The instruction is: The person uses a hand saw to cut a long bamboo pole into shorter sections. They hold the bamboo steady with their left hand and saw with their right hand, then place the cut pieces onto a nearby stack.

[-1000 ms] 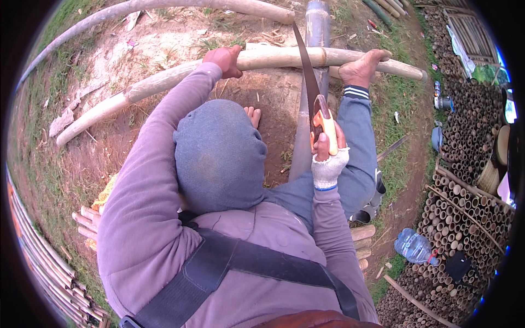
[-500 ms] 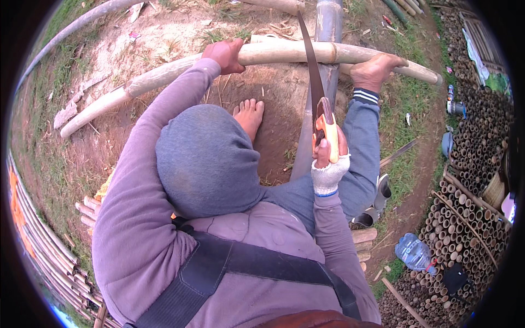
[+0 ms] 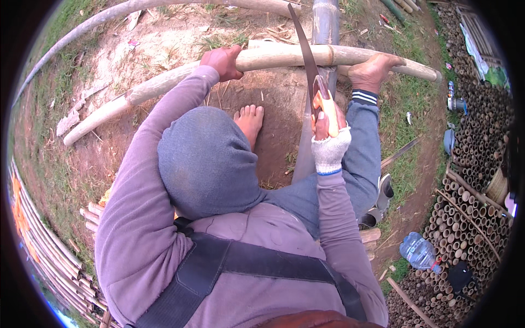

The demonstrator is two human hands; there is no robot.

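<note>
My left hand (image 3: pixel 223 62) is wrapped round a pale bamboo pole (image 3: pixel 276 57) that lies crosswise in front of me. In a white fingerless glove, my right hand (image 3: pixel 330 134) grips the orange and pale yellow handle of a handsaw (image 3: pixel 309 64). The dark blade stands across the pole, left of a joint in the bamboo; whether its teeth have cut in cannot be made out. Beneath the pole runs a thicker grey bamboo (image 3: pixel 326 24) pointing away from me. One bare foot (image 3: pixel 374 70) presses on the pole's right part.
My other bare foot (image 3: pixel 249 123) stands on the dirt. Another long pole (image 3: pixel 136 6) curves across the far left. Cut bamboo pieces (image 3: pixel 459 218) are stacked at the right, with a clear plastic bottle (image 3: pixel 419 252) on them. Long bamboo poles (image 3: pixel 52 246) lie at the left.
My right hand and the saw have moved forward, away from my body, with the blade tip farther out. My left hand keeps its hold on the pole.
</note>
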